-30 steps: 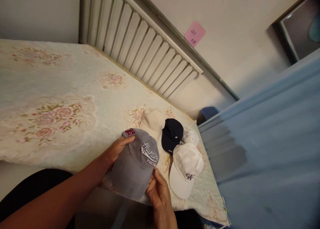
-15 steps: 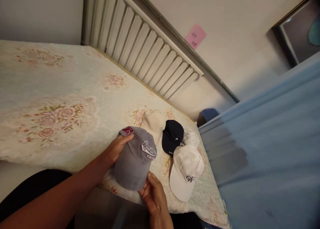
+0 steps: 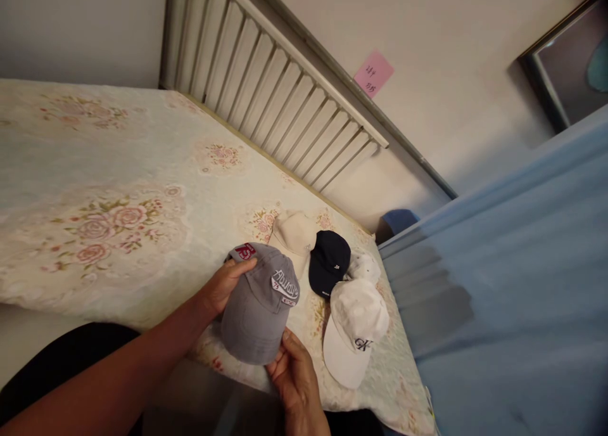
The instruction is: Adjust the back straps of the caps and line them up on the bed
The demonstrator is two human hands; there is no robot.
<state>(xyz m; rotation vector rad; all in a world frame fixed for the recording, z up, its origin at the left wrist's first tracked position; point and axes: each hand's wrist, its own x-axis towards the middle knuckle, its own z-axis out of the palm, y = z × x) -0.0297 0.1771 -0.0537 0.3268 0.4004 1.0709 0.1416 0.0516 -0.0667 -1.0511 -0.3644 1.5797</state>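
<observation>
A grey baseball cap (image 3: 254,312) with white lettering and a red patch is held above the near edge of the bed. My left hand (image 3: 224,287) grips its crown side, thumb on top near the red patch. At the brim's edge, my right hand (image 3: 294,372) pinches with thumb and fingers. Just beyond lie a cream cap (image 3: 292,230), a navy cap (image 3: 329,262) and a white cap (image 3: 358,322) with dark letters on its front. Another white cap (image 3: 365,267) is partly hidden behind that one.
The caps rest on a flowered bedcover (image 3: 118,163). A white radiator (image 3: 280,87) runs along the wall behind. To the right hangs a blue curtain (image 3: 498,284), with a dark blue object (image 3: 399,222) near its far end. A pink note (image 3: 373,73) is on the wall.
The view has shifted slightly, so everything sits a little further right and lower. Both hands keep their hold on the grey cap, whose pose is nearly the same.
</observation>
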